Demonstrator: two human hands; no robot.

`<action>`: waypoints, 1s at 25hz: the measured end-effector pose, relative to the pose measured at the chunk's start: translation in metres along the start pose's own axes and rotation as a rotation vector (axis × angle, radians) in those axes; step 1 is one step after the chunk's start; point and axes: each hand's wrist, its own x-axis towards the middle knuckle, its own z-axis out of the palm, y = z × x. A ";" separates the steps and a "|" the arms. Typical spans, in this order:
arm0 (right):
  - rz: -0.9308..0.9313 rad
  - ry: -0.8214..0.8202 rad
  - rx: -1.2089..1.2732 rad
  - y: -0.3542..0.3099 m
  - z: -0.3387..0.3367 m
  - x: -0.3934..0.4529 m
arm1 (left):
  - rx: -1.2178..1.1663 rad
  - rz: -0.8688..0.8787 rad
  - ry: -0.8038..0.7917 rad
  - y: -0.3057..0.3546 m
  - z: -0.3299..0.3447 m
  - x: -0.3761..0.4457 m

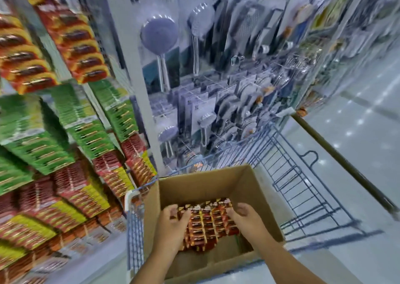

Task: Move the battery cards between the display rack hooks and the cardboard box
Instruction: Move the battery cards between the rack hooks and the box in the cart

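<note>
both hands, left hand and right hand, grip the battery cards stack inside the cardboard box; display rack far left.

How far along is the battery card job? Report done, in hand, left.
Done: display rack hooks look packed with battery cards. In hand: left hand and right hand each grip a side of a bundle of cards inside the cardboard box. Left: that bundle; direction unclear.
</note>
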 end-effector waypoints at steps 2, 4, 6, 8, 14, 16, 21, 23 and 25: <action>0.086 -0.019 -0.034 0.009 0.002 0.027 | 0.026 -0.059 -0.011 -0.015 0.020 0.026; 0.165 -0.030 -0.078 0.021 0.006 0.057 | 0.064 -0.151 -0.028 -0.027 0.037 0.048; 0.202 -0.048 -0.125 0.030 0.016 0.085 | 0.084 -0.231 -0.021 -0.037 0.050 0.064; 0.215 -0.107 -0.200 0.038 0.034 0.119 | 0.090 -0.319 -0.008 -0.048 0.066 0.084; 0.229 -0.323 -0.363 0.067 0.115 0.210 | 0.185 -0.486 0.088 -0.118 0.101 0.153; 0.232 -0.375 -0.387 0.081 0.140 0.230 | 0.220 -0.550 0.116 -0.136 0.111 0.171; 0.202 -0.325 -0.422 0.134 0.190 0.275 | 0.254 -0.666 0.180 -0.161 0.139 0.207; 0.197 -0.308 -0.432 0.162 0.208 0.298 | 0.377 -0.683 0.212 -0.169 0.147 0.216; 0.182 -0.286 -0.393 0.162 0.211 0.299 | 0.508 -0.696 0.229 -0.183 0.156 0.223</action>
